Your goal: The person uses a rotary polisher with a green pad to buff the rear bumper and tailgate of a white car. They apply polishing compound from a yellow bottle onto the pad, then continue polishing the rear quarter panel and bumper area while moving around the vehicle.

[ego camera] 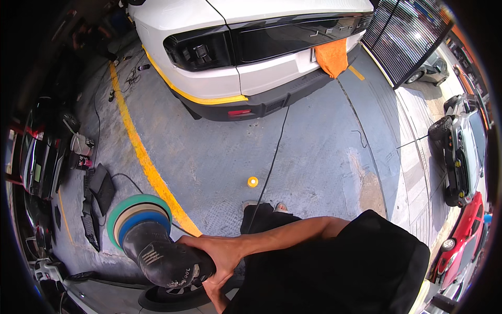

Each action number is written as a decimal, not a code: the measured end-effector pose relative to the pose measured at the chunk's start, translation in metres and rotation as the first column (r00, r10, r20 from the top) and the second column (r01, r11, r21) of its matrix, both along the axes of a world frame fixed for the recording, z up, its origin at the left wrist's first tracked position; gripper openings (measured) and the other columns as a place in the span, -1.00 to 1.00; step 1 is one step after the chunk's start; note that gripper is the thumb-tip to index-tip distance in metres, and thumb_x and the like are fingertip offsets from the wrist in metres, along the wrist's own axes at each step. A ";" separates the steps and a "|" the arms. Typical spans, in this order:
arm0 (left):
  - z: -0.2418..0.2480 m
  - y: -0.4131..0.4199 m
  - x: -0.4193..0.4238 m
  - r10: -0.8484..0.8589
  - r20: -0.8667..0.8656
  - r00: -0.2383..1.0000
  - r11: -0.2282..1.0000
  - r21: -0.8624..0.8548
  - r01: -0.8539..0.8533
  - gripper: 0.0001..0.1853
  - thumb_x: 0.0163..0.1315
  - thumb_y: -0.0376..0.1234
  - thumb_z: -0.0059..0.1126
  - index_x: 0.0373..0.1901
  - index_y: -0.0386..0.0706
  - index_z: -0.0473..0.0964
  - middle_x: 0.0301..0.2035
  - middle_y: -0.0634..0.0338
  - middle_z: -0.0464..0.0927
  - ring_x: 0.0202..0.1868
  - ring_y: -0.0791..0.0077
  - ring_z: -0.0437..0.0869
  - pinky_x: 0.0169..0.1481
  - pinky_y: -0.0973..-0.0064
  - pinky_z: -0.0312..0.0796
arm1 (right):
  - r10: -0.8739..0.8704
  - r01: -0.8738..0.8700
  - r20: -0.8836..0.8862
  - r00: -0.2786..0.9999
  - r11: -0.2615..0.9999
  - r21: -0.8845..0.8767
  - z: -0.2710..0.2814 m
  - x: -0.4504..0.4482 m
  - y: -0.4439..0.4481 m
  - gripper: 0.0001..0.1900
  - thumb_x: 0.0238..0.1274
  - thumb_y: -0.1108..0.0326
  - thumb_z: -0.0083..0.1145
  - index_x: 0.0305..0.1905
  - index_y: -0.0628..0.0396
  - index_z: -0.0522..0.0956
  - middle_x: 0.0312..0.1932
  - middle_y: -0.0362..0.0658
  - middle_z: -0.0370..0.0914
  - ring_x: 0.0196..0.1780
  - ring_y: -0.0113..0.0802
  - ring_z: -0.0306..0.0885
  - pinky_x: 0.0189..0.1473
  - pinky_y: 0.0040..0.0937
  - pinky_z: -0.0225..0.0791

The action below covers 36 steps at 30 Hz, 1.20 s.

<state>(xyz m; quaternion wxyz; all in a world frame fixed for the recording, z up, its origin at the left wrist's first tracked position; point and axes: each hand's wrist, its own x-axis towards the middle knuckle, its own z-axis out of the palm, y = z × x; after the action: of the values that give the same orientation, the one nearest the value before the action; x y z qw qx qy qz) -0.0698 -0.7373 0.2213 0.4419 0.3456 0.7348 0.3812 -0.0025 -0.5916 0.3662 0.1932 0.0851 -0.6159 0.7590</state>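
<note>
A black dual-action polisher (160, 255) is held at the lower left, away from any car panel. Its pad (137, 200) has a green foam face, a tan layer and a blue backing, and it faces the upper left. My right hand (221, 253) wraps the rear of the body, the arm crossing from the right. Below it, my left hand (215, 280) is at the same end of the tool, its fingers mostly hidden. Ahead stands a white car (270, 78) with yellow masking tape (208, 100) above its dark bumper. An orange cloth (331, 59) hangs from its rear.
A yellow round bottle or cap (253, 181) is on the floor near my feet. A black cable (275, 153) runs past it. Black trim parts (100, 188) and buckets (82, 144) lie left, near a dark car (41, 165). Another person (92, 37) is at the far left.
</note>
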 end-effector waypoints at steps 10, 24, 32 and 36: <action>0.043 0.112 0.004 -0.190 -0.625 0.757 0.870 0.249 0.425 0.34 0.00 -0.06 0.74 0.70 -0.26 0.00 0.30 -0.18 0.56 0.23 -0.14 0.68 0.29 0.09 0.54 | -0.744 0.755 0.200 0.638 0.655 0.031 -0.013 0.047 0.066 -0.05 -0.10 0.32 0.73 0.40 0.30 0.35 0.17 0.06 0.63 0.18 -0.25 0.66 0.23 -0.22 0.53; -0.377 0.146 -0.153 0.563 0.446 0.696 0.771 -0.587 -0.247 -0.24 0.42 0.23 0.27 0.38 -0.16 0.48 0.12 0.02 0.65 0.02 0.21 0.73 0.02 0.08 0.73 | -0.595 0.844 0.739 0.316 0.533 0.068 -0.202 0.095 0.185 -0.48 -0.19 0.41 0.57 0.00 0.30 0.66 -0.31 -0.09 0.74 -0.28 -0.30 0.77 -0.13 -0.27 0.66; -0.579 0.218 -0.124 0.908 0.252 0.336 0.363 -0.873 -0.325 0.15 0.23 0.34 0.36 0.65 -0.15 0.14 0.31 -0.26 0.36 0.25 -0.32 0.56 0.30 -0.27 0.56 | -0.161 0.763 0.874 0.458 0.575 -0.294 -0.367 0.123 0.250 -0.26 -0.17 0.21 0.42 0.21 0.34 0.51 -0.09 0.02 0.62 -0.11 -0.07 0.70 -0.03 -0.11 0.62; -0.656 0.242 -0.068 0.955 0.219 0.198 0.268 -0.925 -0.271 0.22 0.18 0.41 0.36 0.68 -0.10 0.09 0.39 -0.32 0.26 0.35 -0.37 0.46 0.37 -0.30 0.49 | 0.013 0.746 0.819 0.574 0.403 -0.530 -0.443 0.167 0.254 -0.23 -0.17 0.11 0.39 0.20 0.35 0.51 -0.07 0.04 0.55 -0.07 0.00 0.64 0.00 0.00 0.53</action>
<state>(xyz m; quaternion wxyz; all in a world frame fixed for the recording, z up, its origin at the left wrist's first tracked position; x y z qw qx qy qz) -0.1377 -0.4953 -0.4349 0.5750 -0.4472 0.6063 0.3190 0.1646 -0.3375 -0.0771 0.1321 -0.4790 -0.1832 0.8483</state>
